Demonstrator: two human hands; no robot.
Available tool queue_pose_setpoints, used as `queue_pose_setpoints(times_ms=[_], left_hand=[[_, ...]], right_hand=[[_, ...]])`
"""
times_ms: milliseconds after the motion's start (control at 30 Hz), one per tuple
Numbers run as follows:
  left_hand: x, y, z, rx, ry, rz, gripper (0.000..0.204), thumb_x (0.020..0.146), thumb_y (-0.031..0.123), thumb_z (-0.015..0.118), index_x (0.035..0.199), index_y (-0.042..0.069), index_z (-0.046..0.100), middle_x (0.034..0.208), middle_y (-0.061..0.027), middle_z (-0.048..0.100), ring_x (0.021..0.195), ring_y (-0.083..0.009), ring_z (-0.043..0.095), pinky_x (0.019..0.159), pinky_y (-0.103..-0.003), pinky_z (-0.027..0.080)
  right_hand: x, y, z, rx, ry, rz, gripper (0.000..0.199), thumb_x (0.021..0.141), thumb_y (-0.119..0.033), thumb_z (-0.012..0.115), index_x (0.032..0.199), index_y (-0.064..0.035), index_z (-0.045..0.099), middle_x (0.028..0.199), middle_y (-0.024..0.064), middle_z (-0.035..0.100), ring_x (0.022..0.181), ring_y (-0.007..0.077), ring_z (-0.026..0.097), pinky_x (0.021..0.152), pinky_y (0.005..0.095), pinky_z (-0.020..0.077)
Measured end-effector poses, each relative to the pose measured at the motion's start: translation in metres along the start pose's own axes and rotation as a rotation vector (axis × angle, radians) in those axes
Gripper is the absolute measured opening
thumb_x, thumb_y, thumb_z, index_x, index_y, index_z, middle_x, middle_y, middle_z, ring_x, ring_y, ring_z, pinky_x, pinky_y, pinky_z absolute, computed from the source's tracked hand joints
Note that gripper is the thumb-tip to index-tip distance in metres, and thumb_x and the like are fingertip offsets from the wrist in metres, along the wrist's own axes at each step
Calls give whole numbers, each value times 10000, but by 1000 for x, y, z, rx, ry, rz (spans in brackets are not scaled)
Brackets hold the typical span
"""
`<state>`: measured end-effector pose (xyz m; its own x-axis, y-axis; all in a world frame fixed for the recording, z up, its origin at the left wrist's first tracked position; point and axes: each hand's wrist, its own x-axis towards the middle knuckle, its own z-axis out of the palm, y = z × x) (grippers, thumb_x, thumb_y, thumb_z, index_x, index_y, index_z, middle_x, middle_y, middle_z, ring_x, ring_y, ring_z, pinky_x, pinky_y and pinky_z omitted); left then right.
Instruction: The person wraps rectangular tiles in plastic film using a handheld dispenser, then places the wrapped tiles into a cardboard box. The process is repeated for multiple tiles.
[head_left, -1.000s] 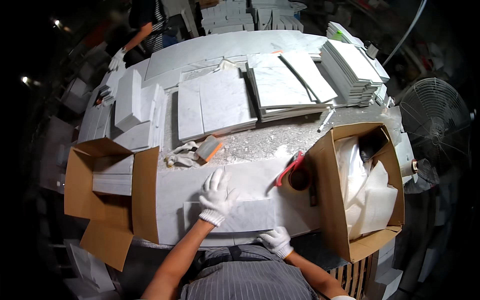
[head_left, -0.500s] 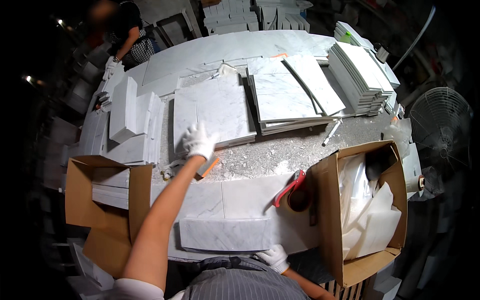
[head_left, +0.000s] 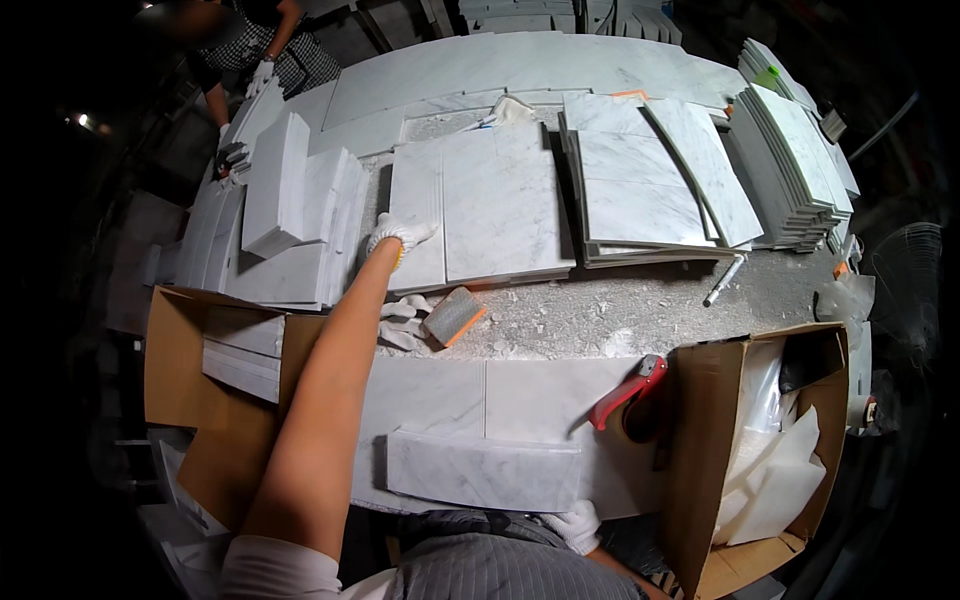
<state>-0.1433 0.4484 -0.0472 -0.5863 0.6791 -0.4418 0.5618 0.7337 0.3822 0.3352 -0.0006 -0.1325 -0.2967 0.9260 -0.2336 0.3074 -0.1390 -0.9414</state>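
I've shifted my white-gloved left hand [head_left: 406, 231] from the rectangular grey-veined white slab [head_left: 484, 470] at the near edge of the tabletop [head_left: 560, 318], leaving my white-gloved right hand [head_left: 575, 524] beside it, to the flat white marbled stack [head_left: 503, 205], though I can't tell either grip.

Gritty tabletop [head_left: 580, 312] passable; tile stack [head_left: 505, 205] bars far side, grey block [head_left: 450, 312] left.

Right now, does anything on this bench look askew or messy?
Yes. One long tile lies skewed on the stack behind the white stick, out of line with the rest, and pale crumbs litter the grey surface, looking unswept.
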Motion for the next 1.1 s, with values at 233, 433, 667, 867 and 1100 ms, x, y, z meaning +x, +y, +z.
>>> queue_pose_setpoints(times_ms=[233, 433, 667, 867, 1100], left_hand=[[-17, 10, -8, 50, 70, -3, 1140, 641, 542, 869, 1437, -121, 391, 1467, -260, 482, 1341, -321, 515, 1082, -360, 448], [40, -31, 3, 132, 52, 64, 867, 718, 528, 819, 1310, -63, 590, 1387, -221, 578, 1301, -289, 556, 1049, -347, 465], [-12, 7, -37, -54, -27, 157, 1062, 731, 562, 798, 1416, -149, 407, 1411, -254, 542, 1281, -313, 560, 1047, -368, 466], [63, -58, -30, -731, -233, 73, 922, 824, 517, 740, 1438, -91, 419, 1506, -248, 440, 1354, -355, 472, 1096, -478, 389], [14, -25, -26, -584, -103, 177, 690, 828, 400, 757, 1267, -106, 593, 1181, -210, 674, 1096, -288, 639, 891, -428, 512]], right_hand=[[5, -28, -10, 2, -27, 89, 262, 787, -327, 814, 764, -73, 752, 657, 143, 657, 568, 334, 635, 523, 410, 466], [16, -52, -16, -11, -66, 50, 247, 816, -325, 786, 891, -90, 774, 729, 134, 697, 635, 333, 676, 565, 397, 511], [13, -57, -20, -133, -23, -21, 236, 825, -279, 773, 963, -89, 763, 845, 135, 724, 757, 342, 699, 655, 404, 536], [16, -55, -16, -27, -151, 12, 234, 836, -215, 777, 1007, -58, 760, 912, 126, 750, 828, 279, 727, 719, 361, 544], [9, -41, -27, -229, -96, -102, 219, 816, -182, 767, 992, -55, 746, 865, 143, 724, 796, 320, 704, 716, 383, 542]])
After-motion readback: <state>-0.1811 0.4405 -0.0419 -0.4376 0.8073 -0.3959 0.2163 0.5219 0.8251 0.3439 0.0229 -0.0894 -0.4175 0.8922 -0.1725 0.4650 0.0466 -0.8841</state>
